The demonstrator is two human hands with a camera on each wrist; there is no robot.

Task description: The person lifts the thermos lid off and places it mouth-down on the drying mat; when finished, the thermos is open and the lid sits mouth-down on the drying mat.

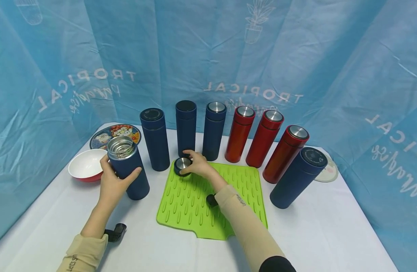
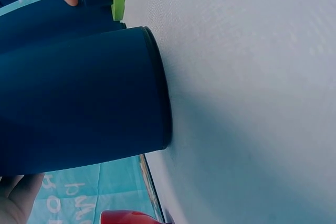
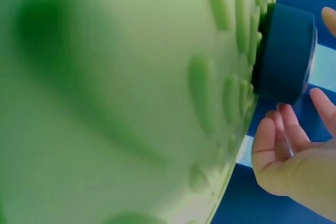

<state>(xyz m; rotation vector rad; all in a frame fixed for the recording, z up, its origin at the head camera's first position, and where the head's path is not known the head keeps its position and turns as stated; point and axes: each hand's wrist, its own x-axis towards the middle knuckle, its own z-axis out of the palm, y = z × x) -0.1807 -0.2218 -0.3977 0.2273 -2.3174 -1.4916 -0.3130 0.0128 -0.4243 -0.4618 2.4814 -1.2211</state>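
Note:
My left hand (image 1: 117,182) grips a dark blue thermos flask (image 1: 135,181) round its body, its steel mouth uncovered. This flask (image 2: 89,98) leans slightly, its base at the tabletop; whether it lifts off I cannot tell. A round flask lid (image 1: 182,166) with a blue side and steel top lies at the green mat's back left corner. Around the lid, my right hand (image 1: 199,166) has its fingers spread. In the right wrist view some fingers (image 3: 283,124) are close under the lid (image 3: 287,53), while another fingertip stands apart from it.
Behind the green mat (image 1: 211,215) stand blue flasks (image 1: 186,128) and red flasks (image 1: 240,134) in a row. Another blue flask (image 1: 296,177) is at the right, before a pale plate (image 1: 328,172). A white-and-red bowl (image 1: 86,164) and patterned plate (image 1: 114,132) sit left. A blue curtain (image 1: 208,49) hangs behind.

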